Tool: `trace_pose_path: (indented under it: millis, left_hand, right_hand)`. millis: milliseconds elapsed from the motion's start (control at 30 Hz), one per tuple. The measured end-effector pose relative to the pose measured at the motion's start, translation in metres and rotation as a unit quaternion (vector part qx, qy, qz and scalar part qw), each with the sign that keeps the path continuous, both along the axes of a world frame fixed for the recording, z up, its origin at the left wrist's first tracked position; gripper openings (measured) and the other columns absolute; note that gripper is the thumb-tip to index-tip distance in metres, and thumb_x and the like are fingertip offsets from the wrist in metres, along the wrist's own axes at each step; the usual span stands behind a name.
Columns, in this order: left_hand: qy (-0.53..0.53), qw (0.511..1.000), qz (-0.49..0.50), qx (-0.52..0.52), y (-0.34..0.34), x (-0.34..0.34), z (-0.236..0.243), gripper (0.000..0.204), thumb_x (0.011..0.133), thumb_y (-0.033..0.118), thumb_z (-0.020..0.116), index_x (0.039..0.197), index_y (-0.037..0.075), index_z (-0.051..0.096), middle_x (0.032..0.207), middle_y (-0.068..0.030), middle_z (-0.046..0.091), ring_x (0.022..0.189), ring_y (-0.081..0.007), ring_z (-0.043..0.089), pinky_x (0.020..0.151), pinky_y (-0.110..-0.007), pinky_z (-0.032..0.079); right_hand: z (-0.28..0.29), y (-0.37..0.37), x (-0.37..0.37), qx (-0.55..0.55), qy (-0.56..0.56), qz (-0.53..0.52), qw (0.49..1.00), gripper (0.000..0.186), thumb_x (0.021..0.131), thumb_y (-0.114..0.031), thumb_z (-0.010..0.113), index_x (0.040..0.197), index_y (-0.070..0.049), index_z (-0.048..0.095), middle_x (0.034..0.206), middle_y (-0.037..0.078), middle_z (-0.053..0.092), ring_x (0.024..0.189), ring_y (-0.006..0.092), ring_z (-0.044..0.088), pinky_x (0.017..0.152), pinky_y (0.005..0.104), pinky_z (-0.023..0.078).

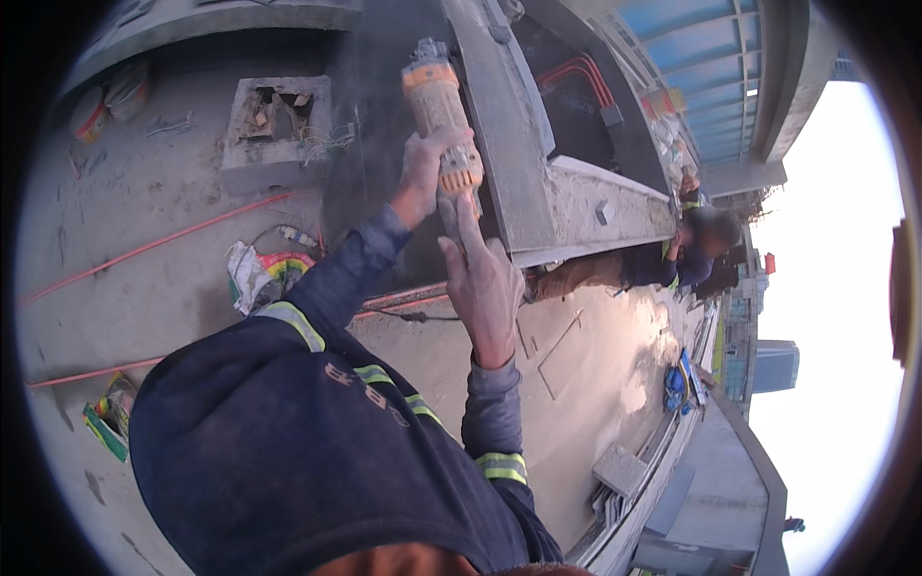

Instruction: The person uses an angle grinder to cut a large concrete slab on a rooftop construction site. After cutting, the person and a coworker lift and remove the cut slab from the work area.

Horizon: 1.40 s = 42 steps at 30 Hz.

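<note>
My left hand [423, 173] is wrapped around the body of an orange and yellow hand-held power grinder [437, 101]. The tool points up and away, its head against a grey concrete beam [499, 125], with dust hanging around it. My right hand [485, 283] sits just below, its fingers reaching up onto the rear end of the grinder. Both arms are in dark blue sleeves with yellow reflective bands.
A square concrete block with a rubble-filled opening [279, 120] stands at the upper left. Red conduit pipes [154, 245] run across the dusty concrete floor near a crumpled printed bag [261, 274]. A co-worker [696, 245] crouches at the right by the slab edge.
</note>
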State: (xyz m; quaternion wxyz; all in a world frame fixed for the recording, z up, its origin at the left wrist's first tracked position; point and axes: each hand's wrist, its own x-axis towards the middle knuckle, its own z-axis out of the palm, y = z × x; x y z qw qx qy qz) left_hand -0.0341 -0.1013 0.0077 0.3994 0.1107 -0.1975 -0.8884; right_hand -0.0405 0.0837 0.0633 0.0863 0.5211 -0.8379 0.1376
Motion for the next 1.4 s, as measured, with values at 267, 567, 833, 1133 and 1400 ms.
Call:
trace_pose_path:
  millis: [267,567,833,1133,1400]
  left_hand:
    - [0.003,0.999,0.035,0.001,0.013,-0.005,-0.002,0.028,0.088,0.015,0.079,0.108,0.001,0.066,0.088,-0.0085,0.069,0.067,-0.0196,0.071,0.059,-0.037,0.061]
    - [-0.004,1.0,0.017,-0.013,0.018,0.003,0.002,0.03,0.089,0.017,0.079,0.111,0.002,0.065,0.086,-0.0079,0.068,0.069,-0.0203,0.072,0.061,-0.036,0.061]
    - [-0.029,0.998,0.025,-0.05,0.023,0.004,-0.001,0.035,0.094,0.027,0.073,0.115,0.001,0.061,0.09,-0.0121,0.068,0.073,-0.0264,0.074,0.065,-0.039,0.065]
    - [-0.033,0.997,0.017,-0.067,0.024,0.003,-0.01,0.036,0.095,0.03,0.073,0.114,0.001,0.063,0.091,-0.0123,0.07,0.074,-0.0247,0.076,0.067,-0.039,0.065]
    - [-0.046,0.997,0.022,-0.059,0.035,0.01,0.003,0.036,0.095,0.031,0.072,0.114,0.001,0.063,0.09,-0.0123,0.07,0.075,-0.0252,0.075,0.067,-0.038,0.064]
  right_hand:
    - [-0.001,0.014,0.006,-0.006,-0.002,-0.007,1.0,0.067,0.102,-0.031,0.075,0.164,-0.027,0.052,0.076,0.017,0.062,0.065,0.0362,0.064,0.063,0.0483,0.05]
    - [0.0,0.018,0.008,0.005,-0.012,-0.015,1.0,0.07,0.101,-0.031,0.075,0.166,-0.029,0.05,0.077,0.016,0.06,0.065,0.035,0.064,0.062,0.0478,0.049]
    - [0.005,0.028,0.016,0.013,-0.021,-0.024,0.999,0.071,0.101,-0.029,0.075,0.167,-0.03,0.049,0.077,0.015,0.06,0.065,0.034,0.064,0.062,0.047,0.049]
    - [0.001,0.033,0.017,0.002,-0.014,-0.019,1.0,0.073,0.1,-0.03,0.076,0.167,-0.031,0.048,0.077,0.015,0.06,0.066,0.0339,0.065,0.062,0.0472,0.049]
    - [0.0,0.037,0.015,-0.009,-0.003,-0.009,1.0,0.073,0.099,-0.031,0.077,0.166,-0.031,0.048,0.076,0.015,0.06,0.061,0.0353,0.063,0.057,0.0479,0.048]
